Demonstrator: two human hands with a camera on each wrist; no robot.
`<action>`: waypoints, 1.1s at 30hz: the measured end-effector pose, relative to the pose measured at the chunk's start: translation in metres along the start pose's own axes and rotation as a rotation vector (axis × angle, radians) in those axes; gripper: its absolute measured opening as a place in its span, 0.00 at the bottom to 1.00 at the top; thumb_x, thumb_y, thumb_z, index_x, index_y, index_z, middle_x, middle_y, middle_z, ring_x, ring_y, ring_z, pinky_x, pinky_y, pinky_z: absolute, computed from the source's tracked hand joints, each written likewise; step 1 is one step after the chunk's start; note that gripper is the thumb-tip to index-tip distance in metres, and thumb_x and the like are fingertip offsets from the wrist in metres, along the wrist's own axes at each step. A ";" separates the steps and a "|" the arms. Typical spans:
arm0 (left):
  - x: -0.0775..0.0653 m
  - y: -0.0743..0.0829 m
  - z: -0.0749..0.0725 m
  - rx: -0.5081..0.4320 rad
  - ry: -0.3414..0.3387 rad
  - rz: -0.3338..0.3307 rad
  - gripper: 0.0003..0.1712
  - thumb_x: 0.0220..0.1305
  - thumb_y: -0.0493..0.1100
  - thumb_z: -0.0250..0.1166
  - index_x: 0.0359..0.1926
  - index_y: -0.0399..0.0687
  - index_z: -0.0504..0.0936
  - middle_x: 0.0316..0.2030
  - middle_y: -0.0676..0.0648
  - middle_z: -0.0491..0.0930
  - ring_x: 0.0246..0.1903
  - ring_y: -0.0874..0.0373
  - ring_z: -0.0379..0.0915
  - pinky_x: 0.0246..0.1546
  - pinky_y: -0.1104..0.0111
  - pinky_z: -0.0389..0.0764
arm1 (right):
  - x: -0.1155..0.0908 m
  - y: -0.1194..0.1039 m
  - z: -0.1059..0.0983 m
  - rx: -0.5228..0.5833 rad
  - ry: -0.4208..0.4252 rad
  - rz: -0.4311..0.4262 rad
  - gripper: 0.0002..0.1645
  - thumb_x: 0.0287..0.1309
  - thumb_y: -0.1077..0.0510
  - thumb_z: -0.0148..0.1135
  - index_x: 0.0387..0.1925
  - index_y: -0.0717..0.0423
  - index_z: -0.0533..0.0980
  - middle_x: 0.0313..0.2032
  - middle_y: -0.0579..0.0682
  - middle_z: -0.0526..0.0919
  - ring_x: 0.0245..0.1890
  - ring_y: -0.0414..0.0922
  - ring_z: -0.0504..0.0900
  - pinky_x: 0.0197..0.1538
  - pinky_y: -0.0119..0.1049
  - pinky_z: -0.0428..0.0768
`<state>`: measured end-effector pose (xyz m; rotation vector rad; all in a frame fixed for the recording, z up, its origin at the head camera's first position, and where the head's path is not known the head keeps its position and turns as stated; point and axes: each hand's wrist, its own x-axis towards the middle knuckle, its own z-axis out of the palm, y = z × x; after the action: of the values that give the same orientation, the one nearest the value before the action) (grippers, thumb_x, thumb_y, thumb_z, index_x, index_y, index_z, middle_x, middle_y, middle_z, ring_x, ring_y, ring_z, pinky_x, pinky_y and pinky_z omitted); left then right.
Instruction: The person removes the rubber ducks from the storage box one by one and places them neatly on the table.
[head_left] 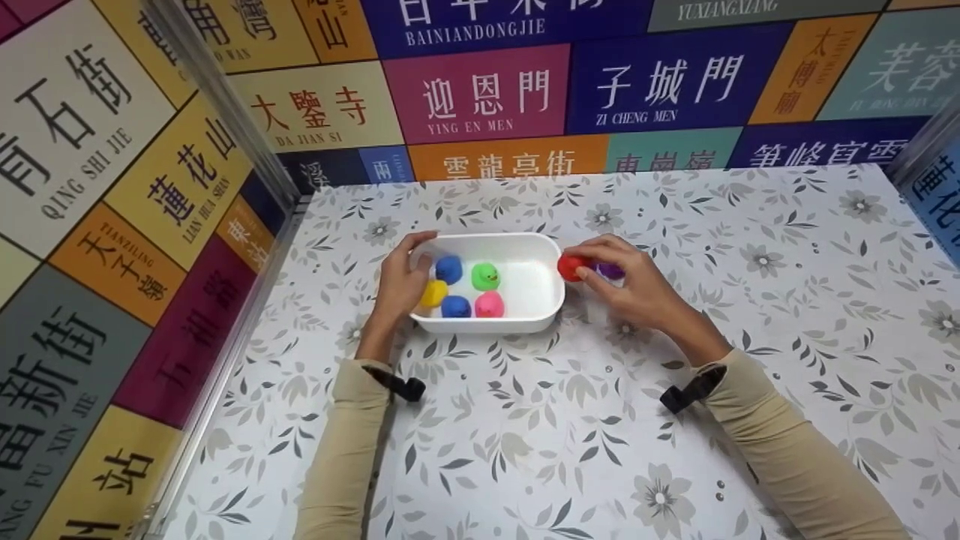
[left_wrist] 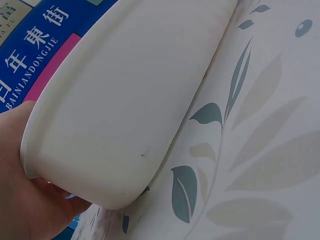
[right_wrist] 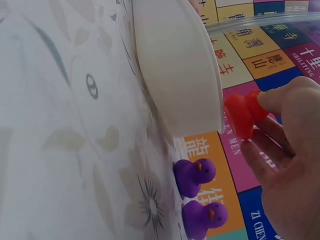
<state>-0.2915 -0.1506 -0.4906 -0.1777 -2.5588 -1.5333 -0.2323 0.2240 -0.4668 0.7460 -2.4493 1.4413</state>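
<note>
My left hand (head_left: pixel 403 279) grips the left end of a white plastic tub (head_left: pixel 487 325), thumb over the rim. In the left wrist view the tub's outer wall (left_wrist: pixel 130 105) fills much of the picture. Inside lie small rubber ducks: a green duck (head_left: pixel 485 276), a pink duck (head_left: pixel 490 304), a yellow duck (head_left: pixel 433 293) and two blue ones. My right hand (head_left: pixel 634 279) pinches a red rubber duck (right_wrist: pixel 243 114) between thumb and fingers, raised beside the tub's right rim. Two purple ducks (right_wrist: pixel 195 177) stand on the table under this hand, mostly hidden by it in the head view.
The table (head_left: pixel 525 435) wears a white cover printed with grey flowers and leaves. Panels with coloured sign blocks (head_left: pixel 480 94) stand along its back and left side. A black strap (head_left: pixel 694 390) circles each wrist over a beige sleeve.
</note>
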 end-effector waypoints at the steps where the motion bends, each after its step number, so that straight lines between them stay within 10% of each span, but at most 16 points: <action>1: 0.000 0.000 0.000 -0.002 0.000 -0.002 0.23 0.79 0.35 0.55 0.69 0.50 0.81 0.69 0.47 0.81 0.73 0.53 0.73 0.82 0.56 0.64 | -0.001 0.001 -0.002 -0.007 0.003 0.005 0.20 0.71 0.61 0.70 0.62 0.50 0.86 0.57 0.51 0.87 0.51 0.42 0.83 0.52 0.20 0.81; 33: 0.002 0.002 -0.001 -0.015 -0.001 -0.078 0.29 0.77 0.31 0.47 0.70 0.54 0.81 0.72 0.49 0.79 0.77 0.54 0.68 0.83 0.55 0.62 | -0.025 0.035 -0.062 -0.060 0.081 0.057 0.19 0.74 0.62 0.67 0.62 0.53 0.85 0.59 0.51 0.87 0.62 0.32 0.81 0.66 0.32 0.83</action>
<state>-0.2930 -0.1506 -0.4877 -0.0817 -2.5848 -1.5801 -0.2336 0.2996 -0.4723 0.5982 -2.4590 1.3827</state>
